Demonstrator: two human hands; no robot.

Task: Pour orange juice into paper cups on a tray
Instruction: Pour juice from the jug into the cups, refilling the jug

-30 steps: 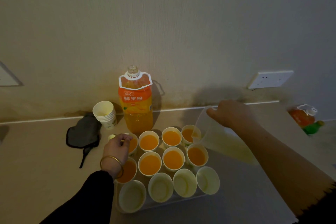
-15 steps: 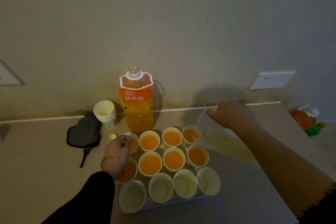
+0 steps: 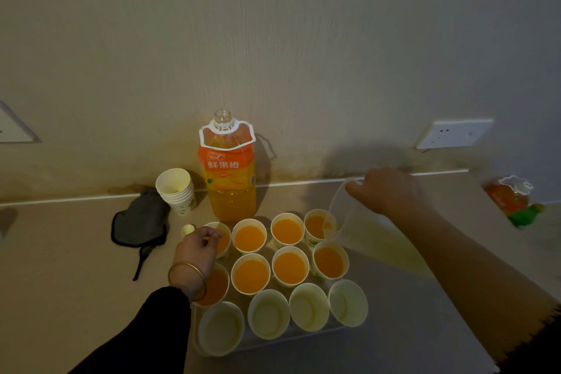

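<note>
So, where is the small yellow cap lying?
In the head view, the yellow cap lies on the counter, between the dark pouch and the left hand.

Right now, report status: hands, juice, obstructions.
Left hand holds rim of back-left cup. Right hand grips clear pitcher, tipped at back-right cup. Eight cups filled, front four cups empty. Open juice bottle behind the cups, clear of the pour.
</note>
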